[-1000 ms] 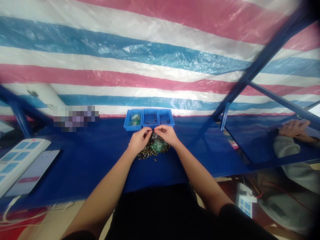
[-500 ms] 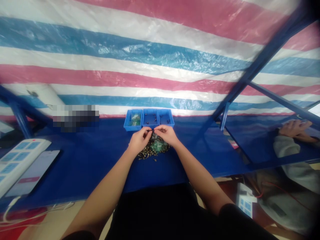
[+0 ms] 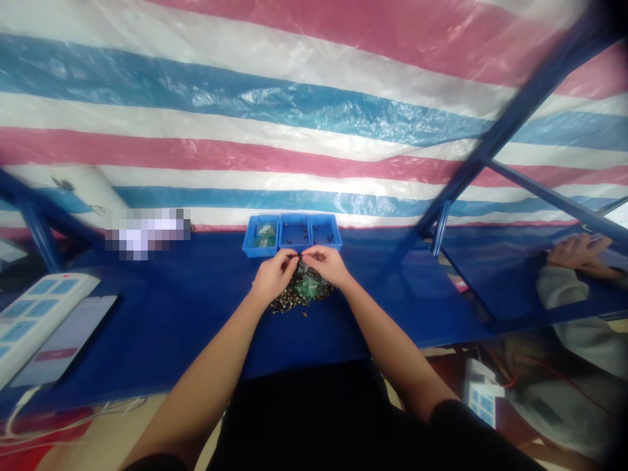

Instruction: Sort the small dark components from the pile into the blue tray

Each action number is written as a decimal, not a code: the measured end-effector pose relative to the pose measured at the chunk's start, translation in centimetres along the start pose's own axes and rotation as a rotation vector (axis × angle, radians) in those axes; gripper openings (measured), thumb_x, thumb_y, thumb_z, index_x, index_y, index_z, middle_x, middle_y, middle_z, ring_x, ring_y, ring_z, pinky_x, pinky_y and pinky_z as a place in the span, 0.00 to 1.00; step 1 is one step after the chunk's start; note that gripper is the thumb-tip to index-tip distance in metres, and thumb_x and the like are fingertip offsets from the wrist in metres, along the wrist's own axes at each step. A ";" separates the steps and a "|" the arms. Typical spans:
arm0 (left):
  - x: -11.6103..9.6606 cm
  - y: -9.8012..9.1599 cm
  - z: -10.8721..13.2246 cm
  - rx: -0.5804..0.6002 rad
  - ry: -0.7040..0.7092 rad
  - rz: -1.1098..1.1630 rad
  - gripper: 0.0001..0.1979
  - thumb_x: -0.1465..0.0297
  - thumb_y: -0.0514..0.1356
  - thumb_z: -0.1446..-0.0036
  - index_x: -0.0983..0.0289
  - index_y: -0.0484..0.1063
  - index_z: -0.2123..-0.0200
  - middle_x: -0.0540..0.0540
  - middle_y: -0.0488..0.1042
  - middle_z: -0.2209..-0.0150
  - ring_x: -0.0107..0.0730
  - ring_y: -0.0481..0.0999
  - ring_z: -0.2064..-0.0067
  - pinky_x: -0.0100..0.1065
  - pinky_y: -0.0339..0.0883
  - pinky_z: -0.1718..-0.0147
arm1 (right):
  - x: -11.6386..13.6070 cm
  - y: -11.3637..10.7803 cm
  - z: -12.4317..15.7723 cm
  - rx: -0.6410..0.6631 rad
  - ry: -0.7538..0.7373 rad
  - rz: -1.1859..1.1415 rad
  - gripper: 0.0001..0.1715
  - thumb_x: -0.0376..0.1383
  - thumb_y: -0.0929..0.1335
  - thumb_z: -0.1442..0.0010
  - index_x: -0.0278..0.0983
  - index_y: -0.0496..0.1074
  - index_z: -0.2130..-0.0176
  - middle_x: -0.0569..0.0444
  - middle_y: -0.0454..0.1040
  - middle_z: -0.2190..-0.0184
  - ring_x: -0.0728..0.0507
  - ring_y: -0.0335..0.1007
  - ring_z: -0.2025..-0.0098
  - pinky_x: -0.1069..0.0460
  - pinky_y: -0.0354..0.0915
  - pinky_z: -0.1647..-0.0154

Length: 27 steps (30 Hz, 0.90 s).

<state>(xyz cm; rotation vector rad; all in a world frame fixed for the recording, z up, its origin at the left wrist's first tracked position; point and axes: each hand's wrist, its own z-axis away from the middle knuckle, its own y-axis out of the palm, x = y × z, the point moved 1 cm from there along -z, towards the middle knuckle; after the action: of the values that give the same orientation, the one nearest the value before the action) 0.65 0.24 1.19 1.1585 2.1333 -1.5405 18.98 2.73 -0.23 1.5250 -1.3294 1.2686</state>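
My left hand and my right hand meet over a heap of small dark and green electronic parts on the blue table. Both hands are closed in a pinch, fingertips touching at a tiny part between them that is too small to make out. Three small blue trays stand side by side just beyond the hands. The left tray holds green pieces, the other two hold a few dark bits.
A white power strip and a phone lie at the left edge. Blue metal frame bars cross at the right. Another person's hand and pale sleeve rest on the neighbouring table. A striped tarp hangs behind.
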 end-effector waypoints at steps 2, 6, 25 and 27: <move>0.0 0.0 0.0 -0.010 0.015 -0.004 0.15 0.58 0.52 0.37 0.59 0.70 0.54 0.49 0.75 0.71 0.29 0.74 0.71 0.28 0.64 0.68 | 0.1 0.0 0.0 0.005 0.003 -0.003 0.17 0.44 0.72 0.48 0.35 0.77 0.63 0.51 0.78 0.67 0.48 0.73 0.69 0.52 0.69 0.64; 0.0 0.0 0.0 0.005 0.015 -0.033 0.14 0.59 0.52 0.36 0.60 0.71 0.57 0.49 0.75 0.72 0.28 0.73 0.72 0.28 0.64 0.69 | 0.2 0.0 0.2 0.007 -0.006 0.033 0.17 0.44 0.72 0.48 0.35 0.77 0.62 0.50 0.78 0.67 0.47 0.73 0.68 0.52 0.69 0.63; 0.1 0.0 0.0 0.021 0.004 -0.046 0.15 0.58 0.50 0.35 0.60 0.72 0.59 0.50 0.76 0.71 0.30 0.74 0.71 0.29 0.64 0.70 | 0.2 0.1 0.2 0.018 -0.008 0.029 0.16 0.43 0.72 0.48 0.35 0.77 0.63 0.50 0.78 0.66 0.47 0.73 0.68 0.51 0.69 0.63; 0.1 0.0 0.0 0.013 0.005 -0.029 0.15 0.58 0.51 0.36 0.59 0.71 0.57 0.50 0.76 0.70 0.30 0.74 0.71 0.29 0.65 0.69 | 0.1 0.1 0.2 0.013 -0.003 0.026 0.16 0.43 0.72 0.47 0.35 0.77 0.63 0.50 0.78 0.66 0.47 0.73 0.68 0.52 0.69 0.63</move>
<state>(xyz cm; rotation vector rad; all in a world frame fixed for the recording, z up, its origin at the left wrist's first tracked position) 0.61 0.32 1.14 1.1409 2.1556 -1.5680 18.95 2.48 -0.15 1.5234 -1.3500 1.2940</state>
